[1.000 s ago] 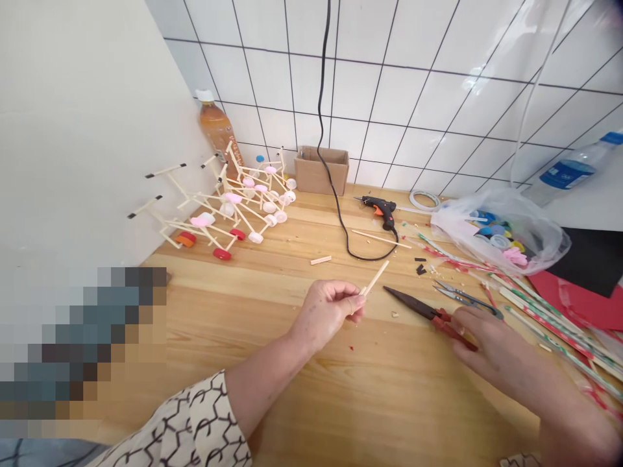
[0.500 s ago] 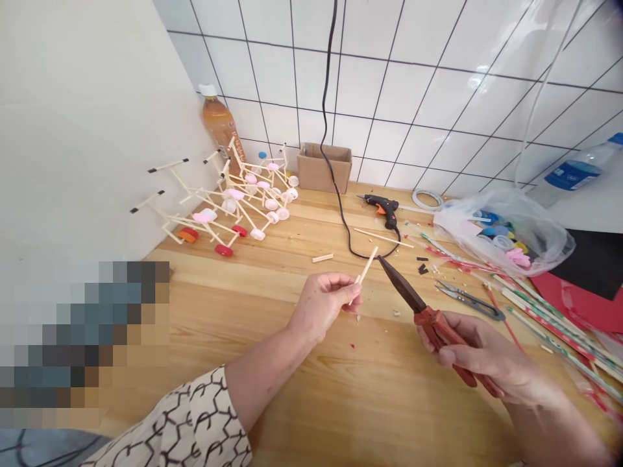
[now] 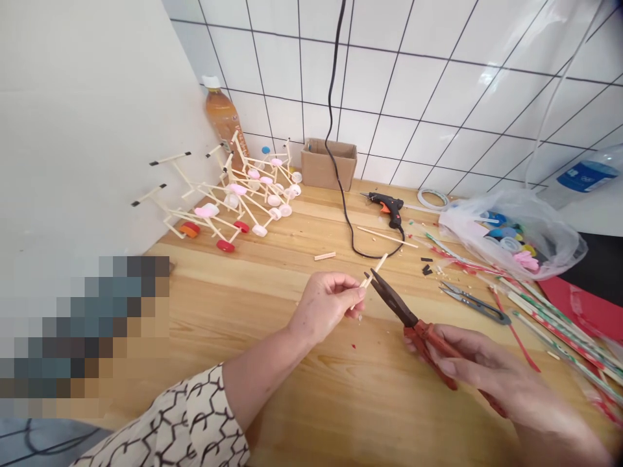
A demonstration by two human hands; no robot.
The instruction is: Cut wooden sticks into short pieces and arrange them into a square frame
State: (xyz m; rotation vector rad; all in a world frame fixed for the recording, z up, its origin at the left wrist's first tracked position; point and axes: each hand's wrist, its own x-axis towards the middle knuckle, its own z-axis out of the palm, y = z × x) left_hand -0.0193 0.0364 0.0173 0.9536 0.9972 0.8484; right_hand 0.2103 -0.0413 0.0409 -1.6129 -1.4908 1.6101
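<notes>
Short wooden stick (image 3: 376, 270) is in the air, just in front of and below the hot glue gun (image 3: 387, 207) in view. Left-hand grip (image 3: 324, 308) is pinched shut on its lower end, upper end poking out free.

Main change: long-nose pliers (image 3: 392, 305) have come up off the bench area, and their tips now sit right at the stick. Jaws look nearly closed. Can't tell if they're clamping the stick or only against it. Right-hand grip (image 3: 479, 363) is closed around the red handles (image 3: 431, 347), pliers angled in toward the left hand.

Around the glue gun: wheeled stick frames (image 3: 228, 201) to its left, cardboard box (image 3: 328, 165) behind it, black power cable (image 3: 343, 207) trailing from it. Loose stick offcut (image 3: 324, 255) lies on the bench (image 3: 195, 285) front-left of it. Thread snips (image 3: 474, 306) lie front-right of it, with a plastic bag of bottle caps (image 3: 511, 233) to its right.
</notes>
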